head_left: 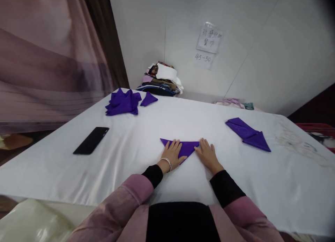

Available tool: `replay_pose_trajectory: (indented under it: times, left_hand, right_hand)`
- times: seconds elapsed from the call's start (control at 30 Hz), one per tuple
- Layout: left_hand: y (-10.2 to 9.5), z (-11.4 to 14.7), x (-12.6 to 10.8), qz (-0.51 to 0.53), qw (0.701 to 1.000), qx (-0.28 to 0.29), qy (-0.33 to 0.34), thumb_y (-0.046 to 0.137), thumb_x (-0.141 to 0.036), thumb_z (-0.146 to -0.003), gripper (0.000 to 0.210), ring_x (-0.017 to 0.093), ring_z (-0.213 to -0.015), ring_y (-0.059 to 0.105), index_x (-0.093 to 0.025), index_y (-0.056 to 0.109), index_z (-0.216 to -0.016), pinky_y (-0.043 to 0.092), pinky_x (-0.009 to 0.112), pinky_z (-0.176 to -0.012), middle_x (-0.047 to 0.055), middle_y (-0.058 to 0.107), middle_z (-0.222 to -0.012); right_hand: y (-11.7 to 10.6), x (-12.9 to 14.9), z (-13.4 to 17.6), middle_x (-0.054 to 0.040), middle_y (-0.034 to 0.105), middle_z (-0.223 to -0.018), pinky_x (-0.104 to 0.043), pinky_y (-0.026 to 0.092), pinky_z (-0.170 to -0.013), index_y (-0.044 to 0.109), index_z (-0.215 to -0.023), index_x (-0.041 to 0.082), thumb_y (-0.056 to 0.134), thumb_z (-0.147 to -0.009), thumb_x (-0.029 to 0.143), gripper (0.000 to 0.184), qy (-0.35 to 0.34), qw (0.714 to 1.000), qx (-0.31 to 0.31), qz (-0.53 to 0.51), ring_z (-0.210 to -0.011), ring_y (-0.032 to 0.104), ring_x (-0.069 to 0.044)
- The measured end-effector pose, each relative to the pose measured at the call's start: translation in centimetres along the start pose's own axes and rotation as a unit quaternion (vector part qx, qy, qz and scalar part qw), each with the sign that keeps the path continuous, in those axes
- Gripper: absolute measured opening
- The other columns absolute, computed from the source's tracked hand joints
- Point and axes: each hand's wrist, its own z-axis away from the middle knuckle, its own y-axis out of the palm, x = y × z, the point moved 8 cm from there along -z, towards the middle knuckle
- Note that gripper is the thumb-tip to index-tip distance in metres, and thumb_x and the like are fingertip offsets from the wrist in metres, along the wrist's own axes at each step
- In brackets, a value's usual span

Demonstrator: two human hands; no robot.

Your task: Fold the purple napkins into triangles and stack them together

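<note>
A purple cloth napkin (185,149), folded into a triangle, lies flat on the white-covered table (125,144) in front of me. Its long edge faces away and its point is towards me. Pressed flat on the left part of the napkin is my left hand (173,152), fingers outstretched, a bracelet at the wrist. My right hand (207,152) rests at the napkin's right corner, fingers extended, the thumb and fingertips touching the edge. To the right lie folded purple napkins (242,128), partly overlapping. A loose heap of purple napkins (122,102) sits at the back left.
A small folded purple piece (149,99) lies beside the heap. A black phone (91,141) rests on the left. Stacked clothes (163,80) stand behind the far edge by the wall, with more fabric (230,103) farther right. A pink curtain (52,60) hangs on the left.
</note>
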Motion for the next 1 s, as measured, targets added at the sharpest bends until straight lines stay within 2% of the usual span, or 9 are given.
replay_pose_trajectory:
  times: [0.1, 0.17, 0.27, 0.37, 0.5, 0.73, 1.0]
  left_hand:
    - [0.0, -0.1, 0.1, -0.008, 1.000, -0.003, 0.001, 0.029, -0.059, -0.085, 0.067, 0.027, -0.136, 0.017, -0.016, 0.035, -0.137, 0.010, 0.048, -0.110, 0.010, 0.029, -0.146]
    - [0.2, -0.2, 0.2, -0.015, 1.000, -0.002, 0.002, 0.030, -0.057, -0.085, 0.066, 0.027, -0.137, 0.016, -0.016, 0.034, -0.137, 0.010, 0.048, -0.110, 0.010, 0.028, -0.147]
    - [0.7, -0.3, 0.3, -0.028, 1.000, 0.011, 0.009, 0.035, -0.044, -0.085, 0.062, 0.027, -0.138, 0.012, -0.016, 0.029, -0.140, 0.008, 0.049, -0.110, 0.009, 0.024, -0.148]
    - [1.0, -0.4, 0.3, -0.040, 0.999, 0.024, 0.012, 0.037, -0.034, -0.083, 0.061, 0.028, -0.138, 0.009, -0.018, 0.026, -0.141, 0.007, 0.051, -0.109, 0.008, 0.024, -0.148]
    - [0.7, -0.3, 0.3, -0.040, 0.999, 0.029, 0.002, 0.037, -0.038, -0.083, 0.064, 0.027, -0.138, 0.012, -0.016, 0.023, -0.142, 0.009, 0.049, -0.110, 0.008, 0.024, -0.149]
    - [0.3, -0.2, 0.4, -0.048, 0.999, 0.007, 0.002, 0.028, -0.052, -0.087, 0.065, 0.026, -0.137, 0.016, -0.014, 0.032, -0.138, 0.012, 0.047, -0.110, 0.008, 0.026, -0.148]
    - [0.2, -0.2, 0.2, -0.032, 0.999, 0.008, 0.000, 0.028, -0.051, -0.088, 0.063, 0.024, -0.137, 0.015, -0.014, 0.033, -0.138, 0.010, 0.046, -0.111, 0.008, 0.025, -0.148]
  right_hand:
    - [-1.7, 1.3, 0.6, -0.0138, 0.019, -0.148, -0.048, 0.008, -0.108, 0.023, -0.141, 0.008, 0.023, -0.091, 0.051, 0.066, -0.006, 0.999, -0.050, -0.008, -0.137, 0.011, -0.024]
    - [-2.3, 4.6, 1.2, -0.0129, 0.019, -0.149, -0.047, 0.004, -0.109, 0.025, -0.141, 0.009, 0.026, -0.091, 0.052, 0.066, -0.081, 0.995, -0.060, -0.011, -0.138, 0.009, -0.024]
    - [-1.8, 10.0, 2.0, -0.0102, 0.024, -0.147, -0.044, 0.003, -0.110, 0.026, -0.141, 0.013, 0.030, -0.089, 0.054, 0.067, -0.205, 0.978, -0.018, -0.034, -0.137, 0.012, -0.023]
    - [-0.8, 12.4, 1.9, -0.0097, 0.025, -0.147, -0.042, 0.006, -0.110, 0.024, -0.142, 0.013, 0.027, -0.089, 0.057, 0.069, -0.235, 0.969, 0.024, -0.065, -0.137, 0.014, -0.022]
    - [0.3, 11.1, 1.3, -0.0108, 0.021, -0.148, -0.041, 0.009, -0.110, 0.021, -0.143, 0.011, 0.025, -0.089, 0.058, 0.071, -0.202, 0.975, 0.047, -0.082, -0.137, 0.014, -0.022]
    - [0.4, 7.5, 1.3, -0.0097, 0.026, -0.147, -0.043, 0.011, -0.109, 0.029, -0.141, 0.015, 0.029, -0.089, 0.056, 0.066, -0.154, 0.987, 0.019, -0.050, -0.137, 0.016, -0.022]
    - [0.4, 5.4, 1.6, -0.0091, 0.022, -0.148, -0.046, 0.010, -0.109, 0.026, -0.142, 0.017, 0.027, -0.090, 0.056, 0.065, -0.108, 0.993, 0.012, -0.036, -0.137, 0.016, -0.023]
